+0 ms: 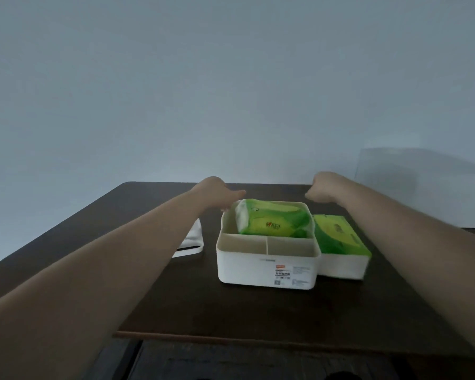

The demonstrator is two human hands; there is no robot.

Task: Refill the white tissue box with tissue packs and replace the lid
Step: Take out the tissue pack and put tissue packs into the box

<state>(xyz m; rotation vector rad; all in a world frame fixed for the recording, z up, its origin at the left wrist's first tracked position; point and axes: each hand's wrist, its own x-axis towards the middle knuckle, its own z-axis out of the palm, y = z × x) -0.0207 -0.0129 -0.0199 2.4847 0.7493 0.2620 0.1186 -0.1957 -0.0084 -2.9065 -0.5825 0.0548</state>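
Unreadable label on white box (266, 267)

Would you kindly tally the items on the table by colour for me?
Green: 2, a tissue pack in the white tissue box and a second pack beside it on the right.
White: 2, the tissue box and the lid on its left.
Total: 4

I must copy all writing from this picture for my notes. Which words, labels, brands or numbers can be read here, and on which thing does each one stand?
None can be quoted with certainty.
Sticker on the front of the white tissue box: an orange tag, dark print and a small code square, all too small to read.
Tissue pack in the box: red logo, blurred.
Tissue pack beside the box: print, blurred.
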